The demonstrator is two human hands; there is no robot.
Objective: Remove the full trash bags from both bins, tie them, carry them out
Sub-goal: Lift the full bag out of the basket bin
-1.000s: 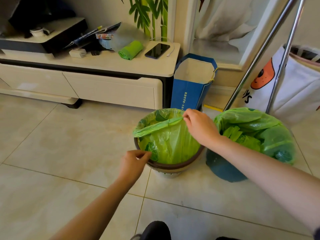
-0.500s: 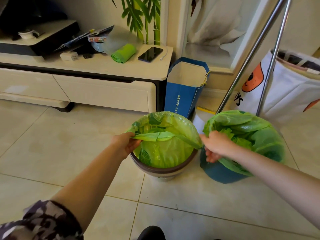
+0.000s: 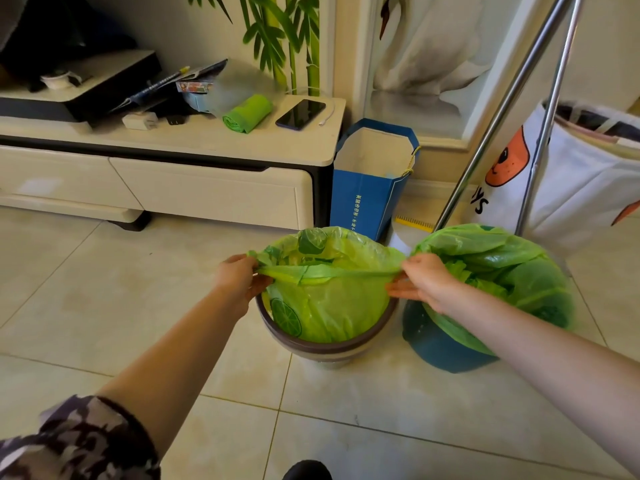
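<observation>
Two bins stand side by side on the tiled floor. The left bin (image 3: 325, 351) is beige with a brown rim and holds a green trash bag (image 3: 332, 299) printed with a lime. My left hand (image 3: 239, 282) grips the bag's rim at the left and my right hand (image 3: 424, 282) grips it at the right. The bag's top edge is stretched taut between them above the bin. The blue bin (image 3: 440, 348) to the right holds a second green bag (image 3: 502, 271), bulging over its rim.
A cream TV cabinet (image 3: 207, 188) stands behind, bearing a roll of green bags (image 3: 247, 114) and a phone (image 3: 300, 114). A blue paper bag (image 3: 370, 188) stands behind the left bin. Metal rack legs (image 3: 485, 133) and a white laundry bag (image 3: 581, 181) are at the right.
My left hand has moved from the bin's near rim up to the bag's left edge. My right hand has shifted from the far rim to the right edge, and the bag's top is pulled taut.
</observation>
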